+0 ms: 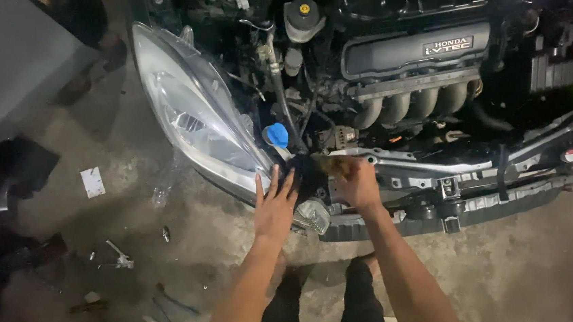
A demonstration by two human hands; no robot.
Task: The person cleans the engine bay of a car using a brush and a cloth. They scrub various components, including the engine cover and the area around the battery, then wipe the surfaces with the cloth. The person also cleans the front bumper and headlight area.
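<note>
I look down at the open front of a car with the bumper off. A large clear headlight (194,117) sits at the left corner of the engine bay. My left hand (275,206) lies flat with fingers spread against the headlight's lower inner corner. My right hand (356,184) is curled just to the right of it, at the grey front crossmember (478,166); something small and brownish shows at its fingertips, too blurred to identify. A blue-capped filler neck (275,135) stands just above both hands.
The engine with its grey cover (414,50) and intake runners fills the top right. On the concrete floor to the left lie a white scrap (92,182), small metal tools (120,256) and bits of debris. A grey body panel (6,67) stands at the far left. My legs (325,308) are below.
</note>
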